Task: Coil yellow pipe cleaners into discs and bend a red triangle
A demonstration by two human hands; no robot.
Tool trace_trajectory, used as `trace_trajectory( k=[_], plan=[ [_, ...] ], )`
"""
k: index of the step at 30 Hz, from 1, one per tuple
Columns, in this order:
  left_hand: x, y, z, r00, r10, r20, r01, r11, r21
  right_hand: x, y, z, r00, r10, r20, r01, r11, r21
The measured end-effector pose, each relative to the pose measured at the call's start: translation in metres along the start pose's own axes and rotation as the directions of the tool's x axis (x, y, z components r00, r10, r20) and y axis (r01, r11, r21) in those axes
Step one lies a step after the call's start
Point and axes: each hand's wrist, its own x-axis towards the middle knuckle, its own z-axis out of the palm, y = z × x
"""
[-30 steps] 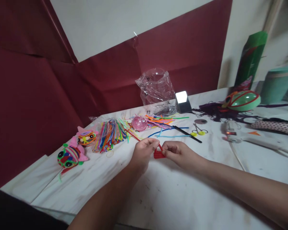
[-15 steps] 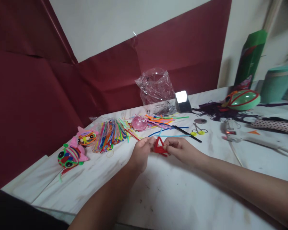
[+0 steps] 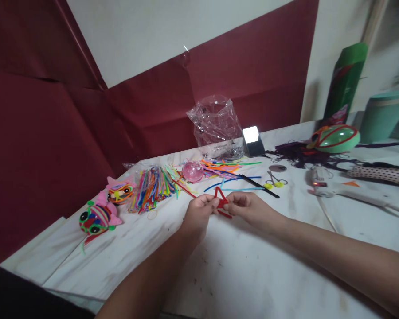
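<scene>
Both hands pinch a red pipe cleaner (image 3: 221, 193) bent into a small triangle, above the middle of the table. My left hand (image 3: 201, 212) is closed on its left side, thumb against the fingers. On its right side, my right hand (image 3: 242, 205) is closed too, and the fingertips cover part of the red shape. One red end juts out below the hands. Just beyond them lie blue pipe cleaners (image 3: 216, 182), a black strip (image 3: 259, 186) and a pink half-ball (image 3: 193, 171).
A bundle of coloured pipe cleaners (image 3: 156, 186) and two decorated fish-like toys (image 3: 98, 218) sit at left. Scissors (image 3: 276, 179), a glue gun (image 3: 326, 189) and a green balloon-shaped piece (image 3: 339, 138) lie at right. A phone-like device (image 3: 253, 141) leans near a clear plastic bag (image 3: 216, 124).
My left fingers have moved right and closed over the lower part of the red triangle. Its point now stands slightly higher and further left.
</scene>
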Motion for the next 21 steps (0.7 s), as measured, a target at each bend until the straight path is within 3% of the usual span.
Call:
trace_trajectory(
  k=[9,15,21],
  plan=[
    [0.0,0.0024,0.0018,0.999,-0.025,-0.027,0.021,0.99,-0.143,0.0004,0.0025,0.0011,0.999,-0.006,-0.032,0.007,1.0,0.008],
    [-0.0001,0.0,0.0021,0.997,0.041,-0.063,-0.042,0.999,-0.01,-0.0026,-0.0042,0.0012,0.999,-0.025,-0.044,0.027,0.999,0.037],
    [-0.0066,0.0009,0.0043,0.999,0.036,0.011,-0.037,0.997,0.072,-0.0005,0.0027,-0.0002,0.995,0.05,-0.086,-0.046,0.998,0.051]
  ],
)
